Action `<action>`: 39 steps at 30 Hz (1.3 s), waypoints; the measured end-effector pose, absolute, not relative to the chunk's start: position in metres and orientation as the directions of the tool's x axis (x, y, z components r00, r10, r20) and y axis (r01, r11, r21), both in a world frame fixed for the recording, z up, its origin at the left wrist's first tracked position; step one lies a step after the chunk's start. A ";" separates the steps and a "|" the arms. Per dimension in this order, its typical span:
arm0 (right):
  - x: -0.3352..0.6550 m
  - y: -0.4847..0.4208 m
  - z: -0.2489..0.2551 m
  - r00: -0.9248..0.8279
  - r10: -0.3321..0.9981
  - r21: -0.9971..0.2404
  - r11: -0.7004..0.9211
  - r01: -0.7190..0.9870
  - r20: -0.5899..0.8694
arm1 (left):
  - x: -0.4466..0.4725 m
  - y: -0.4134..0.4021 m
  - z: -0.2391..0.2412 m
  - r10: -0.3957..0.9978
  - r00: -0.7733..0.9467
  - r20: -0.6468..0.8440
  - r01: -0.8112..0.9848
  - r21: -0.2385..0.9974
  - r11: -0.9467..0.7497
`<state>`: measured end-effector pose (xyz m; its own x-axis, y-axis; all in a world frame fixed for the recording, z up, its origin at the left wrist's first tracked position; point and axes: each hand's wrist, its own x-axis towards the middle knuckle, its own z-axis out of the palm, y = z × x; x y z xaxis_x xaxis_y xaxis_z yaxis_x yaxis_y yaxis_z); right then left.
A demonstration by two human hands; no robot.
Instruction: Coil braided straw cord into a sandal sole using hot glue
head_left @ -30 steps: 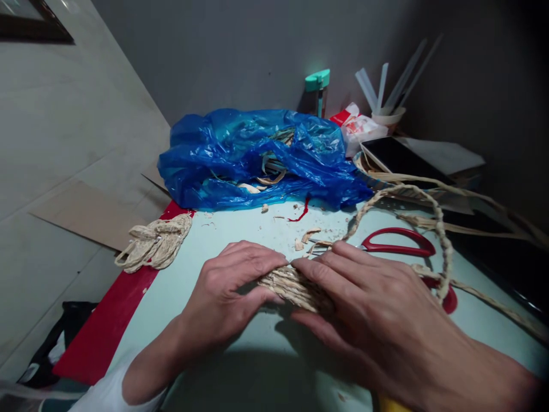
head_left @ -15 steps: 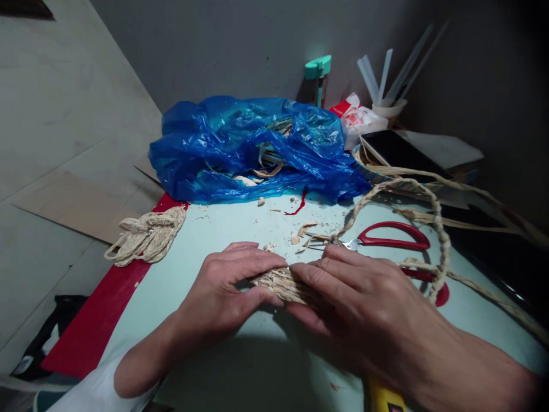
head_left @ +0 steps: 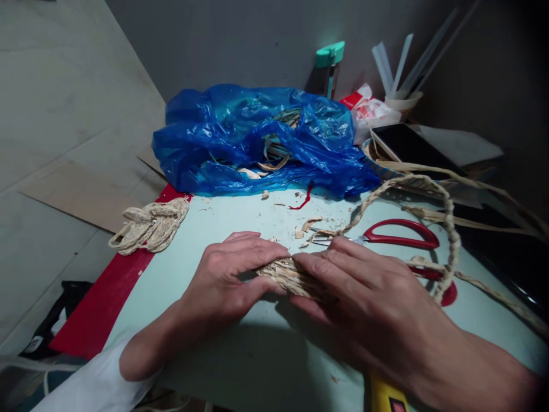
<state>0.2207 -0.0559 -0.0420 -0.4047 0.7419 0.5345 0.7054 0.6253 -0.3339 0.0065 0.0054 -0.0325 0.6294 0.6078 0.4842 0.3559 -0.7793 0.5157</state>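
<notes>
Between my two hands lies a flat bundle of braided straw cord [head_left: 286, 277], gripped from both ends above the table. My left hand [head_left: 234, 274] pinches its left end, thumb below and fingers on top. Over its right end my right hand [head_left: 369, 286] is closed, hiding that part. A length of the twisted cord [head_left: 450, 223] loops up and round to the right of my right hand. Just beyond that hand, red-handled scissors [head_left: 403, 232] lie on the table, partly covered by hand and cord.
A crumpled blue plastic bag [head_left: 257, 137] with dry strips sits at the back. A coiled cord bundle [head_left: 154, 226] rests on the red strip [head_left: 111, 292] at left. A yellow tool [head_left: 386, 395] lies near the front. A dark-screened device [head_left: 416, 149] stands back right.
The view has shifted slightly, so the table things sit a little higher and further right. Both hands keep their hold on the cord bundle, with hardly any movement.
</notes>
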 end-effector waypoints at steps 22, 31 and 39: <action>0.227 -0.052 -0.038 -0.420 0.667 -0.256 0.672 0.694 0.615 | -0.005 0.008 -0.015 0.705 0.603 0.374 0.479 0.538 -0.694; 0.227 -0.054 -0.036 -0.438 0.690 -0.298 0.676 0.674 0.576 | -0.005 0.005 -0.018 0.631 0.602 0.489 0.463 0.430 -0.775; 0.227 -0.054 -0.036 -0.423 0.716 -0.364 0.666 0.651 0.555 | -0.003 0.006 -0.018 0.630 0.641 0.439 0.453 0.447 -0.771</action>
<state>0.2266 -0.0535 -0.0358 -0.4228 0.7161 0.5553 0.6511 0.6663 -0.3635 -0.0032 0.0060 -0.0183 0.6406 0.6302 0.4387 0.4525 -0.7714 0.4474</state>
